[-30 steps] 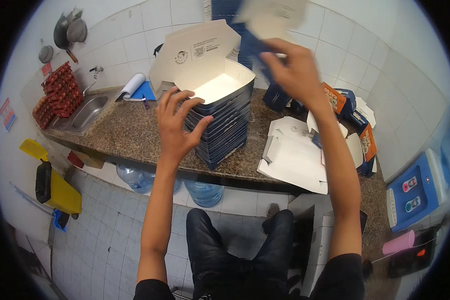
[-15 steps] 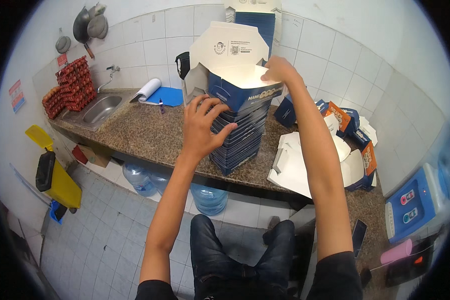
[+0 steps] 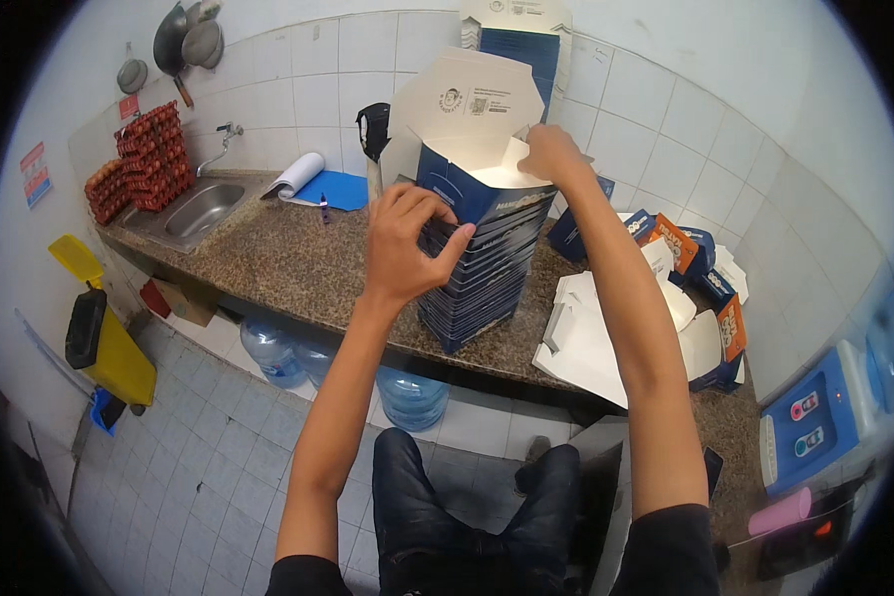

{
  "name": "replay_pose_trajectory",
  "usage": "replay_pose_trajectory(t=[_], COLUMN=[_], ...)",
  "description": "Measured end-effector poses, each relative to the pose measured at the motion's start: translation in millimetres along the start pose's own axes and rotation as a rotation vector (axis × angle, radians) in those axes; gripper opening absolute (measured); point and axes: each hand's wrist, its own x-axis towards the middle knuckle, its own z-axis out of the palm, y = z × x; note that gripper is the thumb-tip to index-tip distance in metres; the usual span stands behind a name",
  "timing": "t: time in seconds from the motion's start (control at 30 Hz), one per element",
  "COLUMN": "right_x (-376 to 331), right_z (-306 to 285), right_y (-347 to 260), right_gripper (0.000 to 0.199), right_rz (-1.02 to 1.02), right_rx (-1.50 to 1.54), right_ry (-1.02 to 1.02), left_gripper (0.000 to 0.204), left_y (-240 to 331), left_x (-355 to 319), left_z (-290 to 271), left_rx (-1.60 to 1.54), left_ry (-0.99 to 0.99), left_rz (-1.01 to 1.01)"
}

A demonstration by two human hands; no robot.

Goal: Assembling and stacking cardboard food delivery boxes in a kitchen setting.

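A tall stack of nested dark-blue cardboard food boxes (image 3: 477,293) rises from the counter in front of me. The top food box (image 3: 467,189) stands open, its white inside showing and its large white lid (image 3: 472,94) tilted up at the back. Around the near left corner of that upper box curl the fingers of my left hand (image 3: 402,233), thumb on the front face. My right hand (image 3: 554,157) is closed over the box's right rim, some fingertips hidden inside.
Behind stands another pile of boxes (image 3: 520,50). Loose folded boxes (image 3: 581,328) lie to the right, with a water dispenser (image 3: 815,417) beyond. A blue folder (image 3: 333,191), a pen, a sink (image 3: 204,214) and stacked red egg trays (image 3: 154,159) occupy the left. Water bottles (image 3: 410,397) sit below.
My left fingers have drawn closer together at the box corner. My right hand stays on the right rim, its fingers curled more tightly. The whole view has shifted slightly.
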Motion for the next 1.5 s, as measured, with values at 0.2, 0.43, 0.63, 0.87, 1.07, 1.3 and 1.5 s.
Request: replay_pose_trajectory(t=[0.2,0.43,0.63,0.87,1.07,1.3,1.5], right_x=[-15,-67,-92,-63,-54,-68,-77], right_z=[-12,-67,-59,-41,-37,-23,-16], right_y=[-22,-76,-76,-141,-142,-159,-162], right_gripper=[0.027,0.044,0.044,0.034,0.028,0.032,0.044], right_rz=[0.024,-0.244,-0.424,-0.207,-0.249,-0.244,-0.154], right_rx=[-0.047,0.439,0.364,0.105,0.054,0.091,0.225], right_ry=[0.008,-0.306,-0.299,-0.107,-0.121,-0.21,-0.126], left_gripper=[0.019,0.013,0.038,0.074,0.09,0.084,0.078], left_y=[-6,-4,-7,-17,-11,-27,-35], left_x=[5,2,3,-2,-7,-13,-14], left_z=[6,10,-1,-1,-2,6,13], left_rx=[-0.023,0.042,0.26,0.367,0.473,0.458,0.438], left_ry=[0.012,0.029,-0.011,-0.017,-0.038,0.01,0.02], left_rz=[-0.014,-0.007,-0.036,-0.066,-0.258,-0.26,-0.267])
